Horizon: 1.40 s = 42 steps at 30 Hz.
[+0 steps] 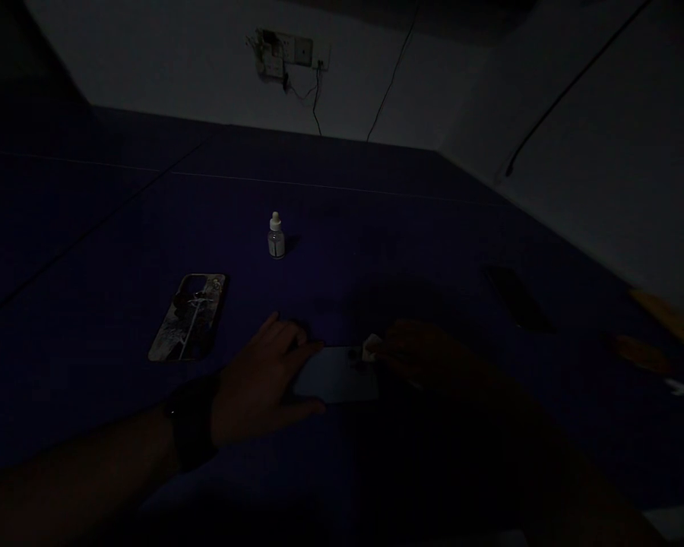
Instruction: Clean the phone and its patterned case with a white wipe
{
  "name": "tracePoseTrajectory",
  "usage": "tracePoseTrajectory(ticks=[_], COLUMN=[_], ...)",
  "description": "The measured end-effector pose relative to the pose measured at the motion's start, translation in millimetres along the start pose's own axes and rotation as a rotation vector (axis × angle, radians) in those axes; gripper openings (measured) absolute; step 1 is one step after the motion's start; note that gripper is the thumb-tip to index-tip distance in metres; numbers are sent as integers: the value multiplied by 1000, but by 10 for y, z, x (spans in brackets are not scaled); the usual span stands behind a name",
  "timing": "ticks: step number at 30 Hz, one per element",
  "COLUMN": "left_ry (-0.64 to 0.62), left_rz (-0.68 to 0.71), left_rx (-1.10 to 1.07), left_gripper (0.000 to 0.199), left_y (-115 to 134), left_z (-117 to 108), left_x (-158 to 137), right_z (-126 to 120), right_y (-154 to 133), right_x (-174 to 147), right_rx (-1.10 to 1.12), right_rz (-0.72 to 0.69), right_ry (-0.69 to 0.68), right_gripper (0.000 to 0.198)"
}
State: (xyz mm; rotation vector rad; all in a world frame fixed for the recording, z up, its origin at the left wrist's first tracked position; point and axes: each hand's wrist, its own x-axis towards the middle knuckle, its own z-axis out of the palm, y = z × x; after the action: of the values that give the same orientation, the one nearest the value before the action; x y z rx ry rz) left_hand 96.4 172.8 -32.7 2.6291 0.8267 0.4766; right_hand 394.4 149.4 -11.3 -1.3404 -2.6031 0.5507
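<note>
A light-blue smartphone (331, 376) lies sideways on the dark blue surface, its back and camera lenses facing up. My left hand (262, 380), with a dark watch (192, 425) on its wrist, grips the phone's left end by both long edges. In deep shadow at the phone's right end, my right hand (413, 351) is closed on a small white wipe (370, 347) beside the camera lenses. Whether the wipe is tissue or cloth cannot be made out. Left of my left hand rests a patterned phone case (191, 317).
A small dropper bottle (277, 237) stands upright beyond the phone. To the right lies a dark flat object (516, 298), like another phone. Orange items (669, 317) sit by the right wall. Sockets with cables (288, 52) are on the back wall. The scene is very dark.
</note>
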Motion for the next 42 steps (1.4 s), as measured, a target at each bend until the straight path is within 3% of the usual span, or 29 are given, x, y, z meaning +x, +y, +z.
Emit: tracePoseTrajectory(ticks=[8,12,16,21,26,33,42], left_ry=[-2,-7,-14,-15,-29,-7,-6], left_rz=[-1,-9,-19,-31,-31,-22,-29], left_rx=[-18,-17,-13,-13,-8,-16,-22], left_gripper=[69,70,71,70,70,69,71], left_y=[-7,-1,14,19,20,16,11], left_z=[0,-4,-13,-16,-22,-14,-2], left_x=[-2,4,11,15,21,16,15], right_z=[-38,57,169,76,168,294,54], right_y=[-28,-115,-206,-217,-221,-170,50], right_x=[-85,-30,57,23,73,183,47], right_rx=[-16,-27,-75,-100,-100,-81,-81], right_rz=[-118,-143,-127,-116,-170,-98,-18], right_ry=[-106,-134,-112,-126,-32,160,80], right_gripper=[25,21,20,16,20,25,19])
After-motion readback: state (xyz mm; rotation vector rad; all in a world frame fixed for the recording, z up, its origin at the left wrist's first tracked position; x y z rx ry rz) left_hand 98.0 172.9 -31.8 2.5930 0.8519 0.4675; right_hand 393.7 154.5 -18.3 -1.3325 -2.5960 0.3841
